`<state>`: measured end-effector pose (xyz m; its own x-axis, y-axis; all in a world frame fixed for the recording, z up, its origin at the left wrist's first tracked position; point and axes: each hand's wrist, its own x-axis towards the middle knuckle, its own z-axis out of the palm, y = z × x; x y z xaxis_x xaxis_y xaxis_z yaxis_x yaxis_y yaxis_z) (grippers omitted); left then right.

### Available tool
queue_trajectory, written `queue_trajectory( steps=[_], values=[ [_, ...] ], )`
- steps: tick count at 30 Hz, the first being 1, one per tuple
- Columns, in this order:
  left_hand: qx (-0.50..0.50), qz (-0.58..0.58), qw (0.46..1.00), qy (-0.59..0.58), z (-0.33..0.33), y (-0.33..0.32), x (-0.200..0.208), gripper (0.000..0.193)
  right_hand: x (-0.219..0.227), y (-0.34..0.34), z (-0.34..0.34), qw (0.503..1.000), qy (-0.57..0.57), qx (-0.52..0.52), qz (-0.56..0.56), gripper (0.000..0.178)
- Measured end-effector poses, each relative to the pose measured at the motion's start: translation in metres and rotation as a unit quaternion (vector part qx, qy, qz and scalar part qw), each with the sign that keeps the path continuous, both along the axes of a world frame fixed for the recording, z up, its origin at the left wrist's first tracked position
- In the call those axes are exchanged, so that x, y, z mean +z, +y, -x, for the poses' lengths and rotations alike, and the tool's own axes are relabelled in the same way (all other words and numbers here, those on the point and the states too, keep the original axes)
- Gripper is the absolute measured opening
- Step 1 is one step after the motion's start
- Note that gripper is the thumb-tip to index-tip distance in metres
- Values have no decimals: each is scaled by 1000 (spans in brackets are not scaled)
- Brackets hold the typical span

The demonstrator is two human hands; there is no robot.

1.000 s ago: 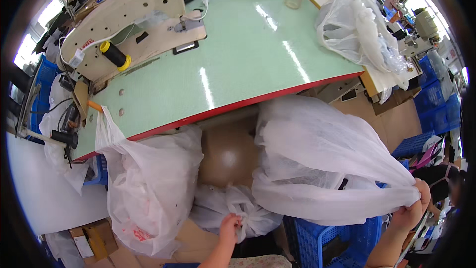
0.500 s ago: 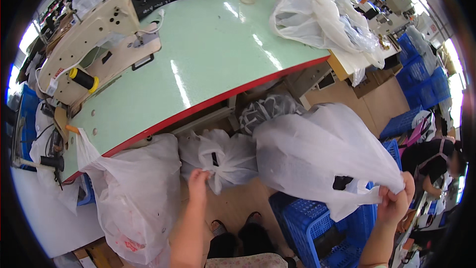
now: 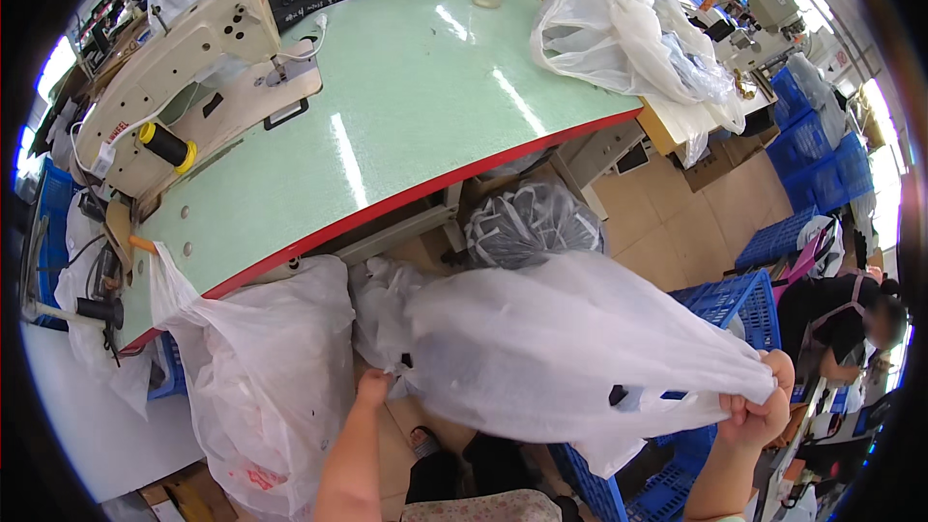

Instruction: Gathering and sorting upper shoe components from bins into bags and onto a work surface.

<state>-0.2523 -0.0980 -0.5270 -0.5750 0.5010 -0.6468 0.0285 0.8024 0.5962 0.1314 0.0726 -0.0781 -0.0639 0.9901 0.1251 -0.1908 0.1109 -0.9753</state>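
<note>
Your right hand [image 3: 762,404] is clamped on the gathered end of a large, translucent white plastic bag [image 3: 541,343], which stretches left from your fist, in front of the table and partly over an open blue plastic crate [image 3: 592,483]. Small gaps show in the bag near your grip. Your left hand [image 3: 374,387] is well apart from the right, its fingers seemingly pinched on the near edge of a smaller, crumpled white plastic bag [image 3: 382,304], though that contact is small and hard to make out. The large bag overlaps the smaller one's right side. Left of your left hand, a bulging white plastic bag [image 3: 275,377] hangs by a strap from an orange peg [image 3: 142,245] at the left end of the pale green, red-edged table [image 3: 416,126]. Beyond the large bag sits a clear plastic bag of dark grey material [image 3: 536,222]. On the table's left stands a cream sewing machine [image 3: 198,63], with a black-and-yellow thread spool [image 3: 167,148] on its near side.
</note>
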Motion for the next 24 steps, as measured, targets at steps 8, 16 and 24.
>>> queue_trajectory(
  steps=[8, 16, 24],
  values=[
    [9, -47, 988, -147, -17, -43, 8, 43, 22, 13, 69, 975, 43, 173, -132, 17],
    [175, -213, 919, -281, -47, -58, 11, 50, 22, 39, 136, 954, -54, 281, 95, 14],
    [387, -52, 786, -480, -104, 10, 78, 62, -204, 59, 150, 910, -290, 285, 80, 25]
  ],
)
